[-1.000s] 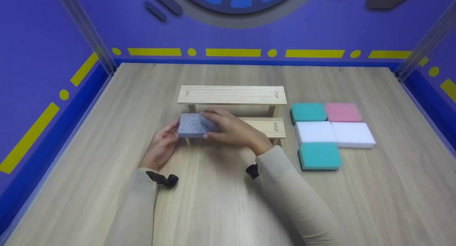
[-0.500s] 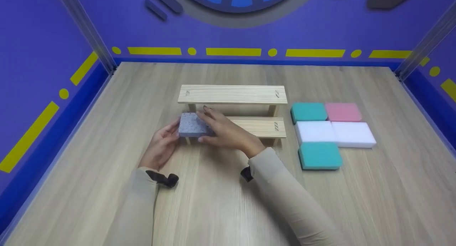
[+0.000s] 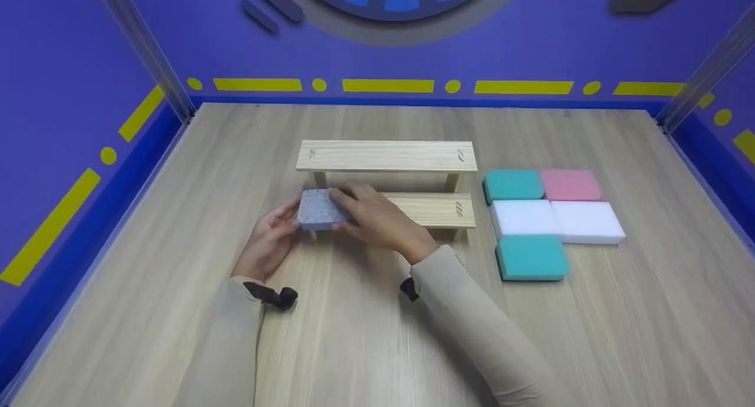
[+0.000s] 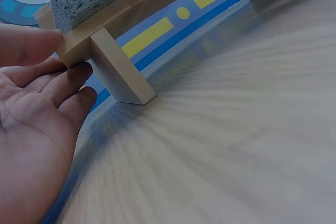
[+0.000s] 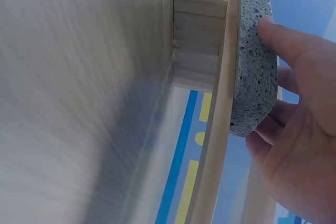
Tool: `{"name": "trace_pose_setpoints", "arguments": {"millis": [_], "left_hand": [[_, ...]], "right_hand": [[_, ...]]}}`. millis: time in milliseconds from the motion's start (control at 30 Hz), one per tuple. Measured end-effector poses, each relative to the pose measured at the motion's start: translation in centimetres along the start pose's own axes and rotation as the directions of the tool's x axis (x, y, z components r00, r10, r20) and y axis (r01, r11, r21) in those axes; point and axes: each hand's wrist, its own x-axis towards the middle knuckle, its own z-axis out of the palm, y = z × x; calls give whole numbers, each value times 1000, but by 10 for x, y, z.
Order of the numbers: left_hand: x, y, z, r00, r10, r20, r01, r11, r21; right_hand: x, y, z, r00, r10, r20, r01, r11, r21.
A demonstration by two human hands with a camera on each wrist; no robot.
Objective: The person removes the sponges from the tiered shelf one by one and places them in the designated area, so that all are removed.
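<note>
A grey porous sponge lies flat on the left end of the lower, front shelf of a pale wooden two-tier stand. My right hand grips it from the right. In the right wrist view the thumb presses one edge of the sponge, while the fingers bend around its other side. My left hand is at the shelf's left end. The left wrist view shows its thumb and fingers pinching the plank's end, beside the sponge's corner.
Behind stands the upper shelf. To the right, sponges lie side by side on the table: teal, pink, two white and another teal. Blue walls bound the table.
My right hand slid left along the sponge with its fingers partly raised, then settled around it again. The sponge has shifted very slightly. My left hand stays at the shelf's end.
</note>
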Motion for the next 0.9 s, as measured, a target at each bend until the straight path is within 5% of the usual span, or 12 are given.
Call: {"name": "trace_pose_setpoints", "arguments": {"millis": [900], "left_hand": [[0,0,2,999,-20,26,19,1000,15]], "right_hand": [[-12,8,-11,998,-39,47,37,999,29]]}}
